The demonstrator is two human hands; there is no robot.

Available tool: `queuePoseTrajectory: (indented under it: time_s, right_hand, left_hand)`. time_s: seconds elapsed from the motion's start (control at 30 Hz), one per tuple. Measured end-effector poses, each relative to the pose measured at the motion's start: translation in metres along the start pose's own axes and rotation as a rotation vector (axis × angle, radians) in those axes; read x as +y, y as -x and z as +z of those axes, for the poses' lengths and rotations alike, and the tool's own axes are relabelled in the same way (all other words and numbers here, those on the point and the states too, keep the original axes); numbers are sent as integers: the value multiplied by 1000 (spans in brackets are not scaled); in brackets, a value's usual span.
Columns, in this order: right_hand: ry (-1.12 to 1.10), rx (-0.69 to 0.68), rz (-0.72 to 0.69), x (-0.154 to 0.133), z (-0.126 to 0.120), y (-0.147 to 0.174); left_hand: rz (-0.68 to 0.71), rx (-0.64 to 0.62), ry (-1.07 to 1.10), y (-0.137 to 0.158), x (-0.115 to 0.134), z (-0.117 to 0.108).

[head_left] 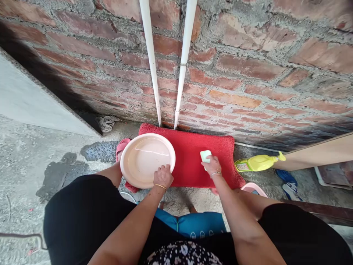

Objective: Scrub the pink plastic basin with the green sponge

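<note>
Head camera: your left hand (162,176) is grasping the rim of a water basin (149,135) on the red mat (190,154), your right hand (213,165) is holding a pale bar (205,155) over it, and a hard leftward tug is risking a spill.

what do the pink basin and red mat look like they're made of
Pink basin: likely smooth, slightly glossy plastic, judging by its thick, evenly coloured rim.
Red mat: matte, nubbly at the edges, perhaps synthetic loops or textile, unclear which.
</note>
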State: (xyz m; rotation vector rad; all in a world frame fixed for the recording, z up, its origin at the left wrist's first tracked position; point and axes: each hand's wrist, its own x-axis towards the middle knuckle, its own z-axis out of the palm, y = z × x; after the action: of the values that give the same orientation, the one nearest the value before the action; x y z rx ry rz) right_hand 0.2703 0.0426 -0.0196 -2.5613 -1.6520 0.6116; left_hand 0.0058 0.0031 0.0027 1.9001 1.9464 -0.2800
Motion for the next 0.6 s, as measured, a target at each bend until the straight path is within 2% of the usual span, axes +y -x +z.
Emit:
queuePoseTrajectory:
  time_s: [0.07, 0.13, 0.2, 0.3, 0.43, 0.5, 0.6]
  right_hand:
    - [5, 65, 157, 28, -15, 1]
    - [-12, 111, 187, 36, -20, 8]
    - [-50, 121, 98, 22, -14, 21]
    - [-47, 40, -127, -27, 13, 44]
    - [78, -76, -413, -88, 45, 60]
    - [118, -81, -469, -94, 47, 56]
    - [114, -61, -380, -60, 32, 37]
  left_hand:
    - [0, -6, 8, 1, 0, -1]
    - [-4, -13, 8, 1, 0, -2]
    - [-8, -17, 4, 1, 0, -3]
    - [-3, -15, -5, 0, 0, -3]
    - [-2, -7, -19, -1, 0, -2]
    - [-9, -10, -25, -1, 1, -2]
    - [-12, -25, -27, -2, 1, -2]
